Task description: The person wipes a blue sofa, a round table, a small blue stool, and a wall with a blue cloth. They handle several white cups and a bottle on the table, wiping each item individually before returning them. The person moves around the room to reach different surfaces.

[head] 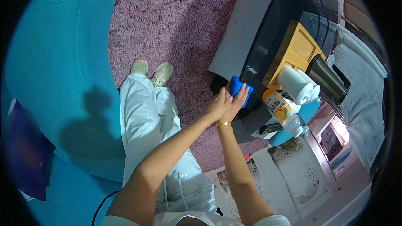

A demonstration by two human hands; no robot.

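Note:
A bunched blue cloth (236, 85) is held in both hands, by the near corner of a glossy black table (262, 42). My right hand (233, 107), with a gold bracelet at its wrist, has its fingers laid over the cloth. Beside it, close against it, my left hand (217, 105) has its fingertips on the cloth's near side. The palms and part of the cloth are hidden by the fingers. Just right of the hands lies a drink bottle (279, 108) with an orange band and a printed label.
A yellow compartment tray (303, 45), white cylindrical containers (292, 81) and a dark travel mug (326, 78) stand on the table. A black remote control (270, 128) is near a blue rounded surface (282, 137). Left are a teal sofa (62, 37) and pink carpet (188, 22).

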